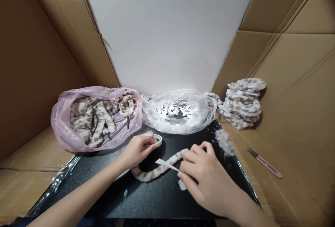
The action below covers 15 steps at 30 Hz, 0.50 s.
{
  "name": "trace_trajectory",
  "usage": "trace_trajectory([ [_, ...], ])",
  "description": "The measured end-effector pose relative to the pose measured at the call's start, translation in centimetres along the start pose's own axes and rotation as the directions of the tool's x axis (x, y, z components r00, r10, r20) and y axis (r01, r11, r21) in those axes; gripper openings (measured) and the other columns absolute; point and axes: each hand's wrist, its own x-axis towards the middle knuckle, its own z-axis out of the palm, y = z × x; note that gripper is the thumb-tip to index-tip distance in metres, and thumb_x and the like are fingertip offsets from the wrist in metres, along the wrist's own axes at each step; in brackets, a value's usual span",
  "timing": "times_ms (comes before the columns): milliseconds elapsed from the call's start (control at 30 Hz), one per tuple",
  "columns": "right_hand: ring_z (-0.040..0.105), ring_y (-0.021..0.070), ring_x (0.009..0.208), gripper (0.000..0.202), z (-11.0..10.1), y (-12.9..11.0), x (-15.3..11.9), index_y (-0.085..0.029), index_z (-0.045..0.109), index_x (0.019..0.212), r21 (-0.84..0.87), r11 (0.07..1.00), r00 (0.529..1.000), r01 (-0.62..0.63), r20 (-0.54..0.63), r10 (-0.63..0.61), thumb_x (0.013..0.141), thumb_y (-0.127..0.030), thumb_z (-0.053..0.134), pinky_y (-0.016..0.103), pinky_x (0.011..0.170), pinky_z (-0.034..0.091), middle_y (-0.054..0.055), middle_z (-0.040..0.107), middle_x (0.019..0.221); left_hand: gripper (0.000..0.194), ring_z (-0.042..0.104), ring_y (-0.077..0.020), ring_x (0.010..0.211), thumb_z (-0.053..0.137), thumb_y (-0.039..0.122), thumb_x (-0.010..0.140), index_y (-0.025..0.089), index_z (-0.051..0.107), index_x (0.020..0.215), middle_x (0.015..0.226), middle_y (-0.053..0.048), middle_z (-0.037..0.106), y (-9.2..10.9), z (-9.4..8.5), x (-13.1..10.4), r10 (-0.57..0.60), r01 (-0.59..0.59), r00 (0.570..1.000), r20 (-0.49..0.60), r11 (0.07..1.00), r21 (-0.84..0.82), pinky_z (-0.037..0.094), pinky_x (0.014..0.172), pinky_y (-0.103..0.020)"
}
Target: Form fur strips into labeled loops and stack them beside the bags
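Observation:
My left hand [139, 147] is closed on a white ring that looks like a roll of tape [159, 140], with a tuft of plush at its fingertips. My right hand [200, 173] pinches a narrow white strip [167, 165] between thumb and fingers. A brown-and-white plush band [150, 175] curves over the black table between the hands. One end of this band reaches the right fingers; its other end passes behind my left hand, where the grip is hidden. Below the right fingers lies a small white tag [181, 184].
A pink plastic bag [62, 129] of plush bands stands left. A clear bag [178, 127] holds many white pieces. Stacked plush bands [243, 104] stand at right, near fluff [224, 142] and pink-handled thread snips [265, 163]. Cardboard walls [295, 80] rise at both sides.

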Motion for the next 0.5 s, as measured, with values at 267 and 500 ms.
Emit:
trace_trajectory([
  [267,0.057,0.0159,0.082,0.009,1.9,5.3,2.4,-0.018,0.057,0.072,0.712,0.7,0.988,-0.062,-0.053,0.142,0.079,-0.016,0.063,0.032,0.081,0.042,0.001,0.059,0.084,0.022,0.064,-0.0175,0.071,0.054,0.03,0.088,0.02,0.072,0.081,0.075,-0.003,0.071,-1.8,1.3,-0.3,0.104,-0.093,0.994,-0.026,0.961,0.26,0.042,0.063,-0.026],
  [500,0.057,0.0149,0.075,0.023,4.3,6.7,4.4,-0.016,0.059,0.073,0.927,0.368,0.984,-0.07,0.002,0.181,0.071,-0.031,0.076,0.031,0.077,0.045,0.001,0.061,0.075,0.017,0.064,-0.0194,0.074,0.061,0.034,0.083,0.021,0.068,0.076,0.076,-0.003,0.07,-3.4,1.8,-0.4,0.187,-0.146,0.98,-0.065,0.904,0.402,0.041,0.067,-0.029],
])
